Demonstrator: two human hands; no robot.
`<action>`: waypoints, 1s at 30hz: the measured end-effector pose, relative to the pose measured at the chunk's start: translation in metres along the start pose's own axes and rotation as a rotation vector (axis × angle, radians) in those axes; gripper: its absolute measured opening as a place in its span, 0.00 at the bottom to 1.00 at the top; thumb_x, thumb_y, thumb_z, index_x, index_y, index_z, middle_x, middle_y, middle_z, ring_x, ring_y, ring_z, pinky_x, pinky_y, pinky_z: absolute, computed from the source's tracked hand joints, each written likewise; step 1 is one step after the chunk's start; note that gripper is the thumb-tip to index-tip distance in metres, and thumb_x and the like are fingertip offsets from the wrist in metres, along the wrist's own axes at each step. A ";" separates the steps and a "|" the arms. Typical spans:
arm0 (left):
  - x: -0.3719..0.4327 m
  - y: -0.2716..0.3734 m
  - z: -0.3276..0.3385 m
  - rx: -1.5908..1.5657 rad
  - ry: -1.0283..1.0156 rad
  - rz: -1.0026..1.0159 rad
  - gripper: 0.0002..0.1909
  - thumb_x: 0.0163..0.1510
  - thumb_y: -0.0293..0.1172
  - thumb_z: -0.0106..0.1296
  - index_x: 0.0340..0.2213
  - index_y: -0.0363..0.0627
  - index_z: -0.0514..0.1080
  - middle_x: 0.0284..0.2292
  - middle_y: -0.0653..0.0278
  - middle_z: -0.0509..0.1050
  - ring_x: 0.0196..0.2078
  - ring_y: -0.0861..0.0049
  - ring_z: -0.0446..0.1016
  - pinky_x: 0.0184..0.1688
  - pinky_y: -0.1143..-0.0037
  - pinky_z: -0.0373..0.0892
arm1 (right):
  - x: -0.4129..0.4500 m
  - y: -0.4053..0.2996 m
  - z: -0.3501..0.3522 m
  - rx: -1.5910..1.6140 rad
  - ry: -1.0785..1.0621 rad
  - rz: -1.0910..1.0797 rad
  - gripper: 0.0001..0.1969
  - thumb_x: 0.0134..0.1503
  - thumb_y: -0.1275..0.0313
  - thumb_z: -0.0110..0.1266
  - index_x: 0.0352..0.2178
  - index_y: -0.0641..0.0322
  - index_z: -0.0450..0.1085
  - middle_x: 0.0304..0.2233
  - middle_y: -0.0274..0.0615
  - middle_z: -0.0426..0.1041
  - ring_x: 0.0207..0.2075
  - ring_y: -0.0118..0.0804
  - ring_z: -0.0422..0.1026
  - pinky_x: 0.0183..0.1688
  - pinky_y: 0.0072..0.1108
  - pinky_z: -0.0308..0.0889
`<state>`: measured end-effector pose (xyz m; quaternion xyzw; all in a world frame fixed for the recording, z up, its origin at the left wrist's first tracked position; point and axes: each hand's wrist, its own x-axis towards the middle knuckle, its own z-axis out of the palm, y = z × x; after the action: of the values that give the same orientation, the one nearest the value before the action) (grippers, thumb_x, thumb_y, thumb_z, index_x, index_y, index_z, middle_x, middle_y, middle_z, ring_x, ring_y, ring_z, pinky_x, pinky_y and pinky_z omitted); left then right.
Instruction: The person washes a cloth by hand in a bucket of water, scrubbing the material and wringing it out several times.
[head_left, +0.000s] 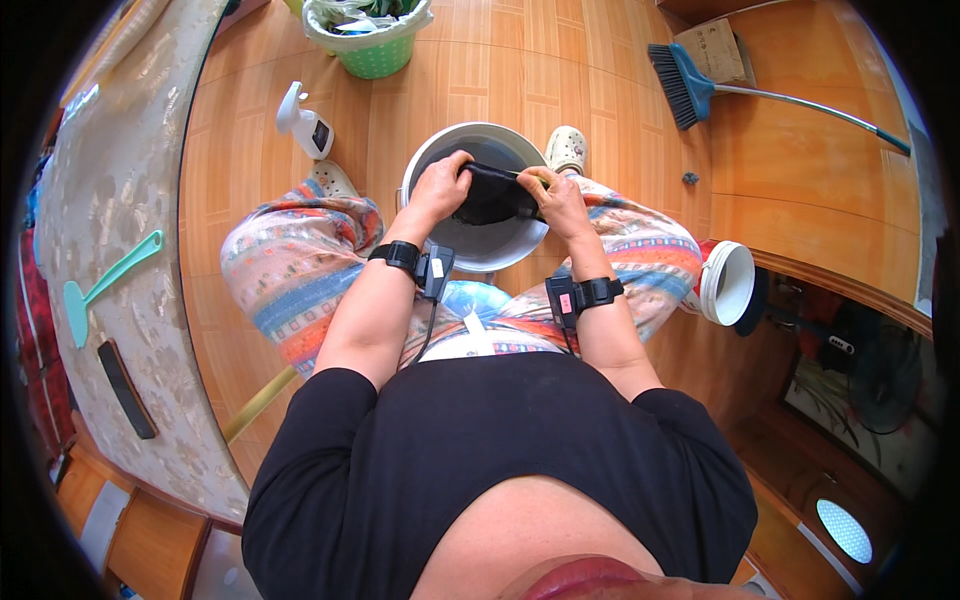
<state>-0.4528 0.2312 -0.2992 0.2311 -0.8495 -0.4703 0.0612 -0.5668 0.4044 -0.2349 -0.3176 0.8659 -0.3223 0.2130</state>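
Observation:
A white bucket stands on the floor between my knees, with greyish liquid inside. Over it, a dark, wet-looking thing, perhaps a shoe or cloth, spans both hands. My left hand grips its left edge between thumb and fingers. My right hand pinches its right end, where a thin yellowish strip shows; whether that strip belongs to it I cannot tell. The dark thing's underside is hidden.
Ahead stand a white spray bottle and a green dotted waste bin. A blue broom leans by a cardboard box at the right. Near my right knee is a white-and-red bucket. A green fly swatter lies on the left surface.

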 end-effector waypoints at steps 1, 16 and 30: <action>0.001 0.004 -0.004 -0.058 0.056 -0.058 0.11 0.49 0.32 0.46 0.35 0.43 0.68 0.32 0.49 0.72 0.38 0.54 0.70 0.39 0.65 0.66 | -0.001 0.000 -0.003 0.042 -0.059 -0.034 0.18 0.53 0.57 0.50 0.33 0.65 0.69 0.27 0.50 0.73 0.31 0.49 0.72 0.34 0.30 0.65; 0.012 0.019 -0.018 -0.150 0.055 -0.137 0.17 0.46 0.41 0.51 0.32 0.39 0.72 0.29 0.50 0.74 0.34 0.62 0.73 0.39 0.71 0.67 | -0.012 0.007 0.002 0.027 -0.077 -0.167 0.09 0.45 0.77 0.51 0.32 0.63 0.68 0.34 0.51 0.69 0.38 0.49 0.68 0.41 0.31 0.64; 0.002 0.032 -0.014 -0.358 -0.430 -0.058 0.17 0.43 0.31 0.51 0.37 0.39 0.65 0.25 0.65 0.69 0.29 0.79 0.67 0.35 0.79 0.64 | 0.012 -0.015 0.013 -0.049 -0.015 -0.113 0.12 0.43 0.80 0.51 0.33 0.65 0.70 0.31 0.47 0.69 0.31 0.45 0.71 0.37 0.27 0.67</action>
<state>-0.4606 0.2334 -0.2654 0.1354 -0.7393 -0.6529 -0.0941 -0.5617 0.3822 -0.2357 -0.3736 0.8526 -0.3103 0.1931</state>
